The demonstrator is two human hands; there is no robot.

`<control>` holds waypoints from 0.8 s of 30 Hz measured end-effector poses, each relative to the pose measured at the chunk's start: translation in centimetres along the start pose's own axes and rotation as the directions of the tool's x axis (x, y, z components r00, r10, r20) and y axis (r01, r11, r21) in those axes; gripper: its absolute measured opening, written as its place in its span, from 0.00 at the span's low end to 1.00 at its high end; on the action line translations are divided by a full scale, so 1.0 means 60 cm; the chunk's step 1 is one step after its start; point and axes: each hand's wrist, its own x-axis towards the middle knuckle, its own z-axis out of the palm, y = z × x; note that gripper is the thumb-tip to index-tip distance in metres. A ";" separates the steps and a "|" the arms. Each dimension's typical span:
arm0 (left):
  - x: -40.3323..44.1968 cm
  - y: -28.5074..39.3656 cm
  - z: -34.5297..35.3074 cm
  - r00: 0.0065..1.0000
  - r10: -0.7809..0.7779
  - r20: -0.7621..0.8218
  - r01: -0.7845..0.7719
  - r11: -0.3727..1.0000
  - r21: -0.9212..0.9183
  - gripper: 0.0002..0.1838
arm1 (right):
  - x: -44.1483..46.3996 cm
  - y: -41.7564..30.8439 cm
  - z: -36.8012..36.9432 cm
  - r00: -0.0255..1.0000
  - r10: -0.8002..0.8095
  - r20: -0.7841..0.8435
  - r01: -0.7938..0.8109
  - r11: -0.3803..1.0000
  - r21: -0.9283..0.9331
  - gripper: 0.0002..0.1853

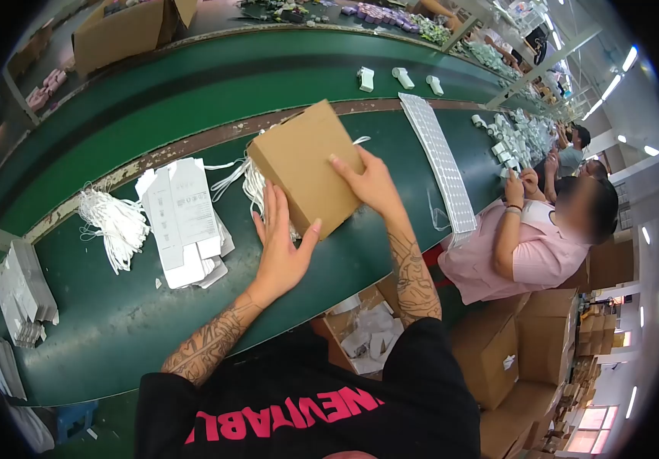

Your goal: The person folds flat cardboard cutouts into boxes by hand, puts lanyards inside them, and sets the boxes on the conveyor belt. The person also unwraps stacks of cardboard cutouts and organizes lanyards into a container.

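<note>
A plain brown cardboard box [310, 164] is held tilted between my two hands above the green work surface. My left hand [283, 252] presses along its near left side, fingers stretched up the side and thumb by the lower corner. On the right edge, my right hand [371, 182] grips it with the thumb on the upper face; its other fingers are partly hidden. Behind the box, a bundle of white cords [251, 187] is partly covered. Left of my hands lie flat white printed cartons [182, 210] and another bundle of white cords [115, 226].
A sheet of white labels [438, 164] lies to the right. Beyond it, a co-worker in pink [517, 249] handles small white items beside a pile [517, 138]. Small white devices [365, 79] stand on the green belt [283, 73]. Folded cartons [25, 294] lie at far left.
</note>
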 end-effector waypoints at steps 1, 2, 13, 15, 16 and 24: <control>-0.002 0.018 -0.009 1.000 0.016 0.007 -0.017 0.999 0.039 0.50 | -0.004 -0.003 -0.012 1.000 0.012 0.011 -0.013 0.996 0.093 0.30; -0.005 0.039 -0.019 0.996 0.084 -0.002 -0.084 0.996 0.039 0.50 | -0.004 -0.002 -0.027 1.000 -0.009 0.018 0.007 0.995 0.104 0.26; -0.052 0.147 -0.063 0.577 0.793 -0.194 -0.788 0.479 -0.386 0.43 | -0.066 -0.040 -0.162 0.645 -0.106 0.757 -0.673 0.389 0.628 0.29; -0.084 0.108 -0.107 0.713 0.643 -0.278 -0.699 0.628 -0.341 0.47 | -0.090 -0.071 -0.108 0.453 -0.241 0.859 -0.782 0.356 0.512 0.27; -0.100 0.092 -0.141 0.803 0.531 -0.270 -0.593 0.757 -0.275 0.54 | -0.119 -0.095 -0.064 0.493 -0.277 0.825 -0.746 0.353 0.565 0.26; -0.326 -0.077 -0.359 0.753 -0.658 0.021 0.400 0.432 -0.808 0.26 | -0.334 -0.266 0.335 0.554 -0.489 0.673 -0.551 0.391 0.737 0.19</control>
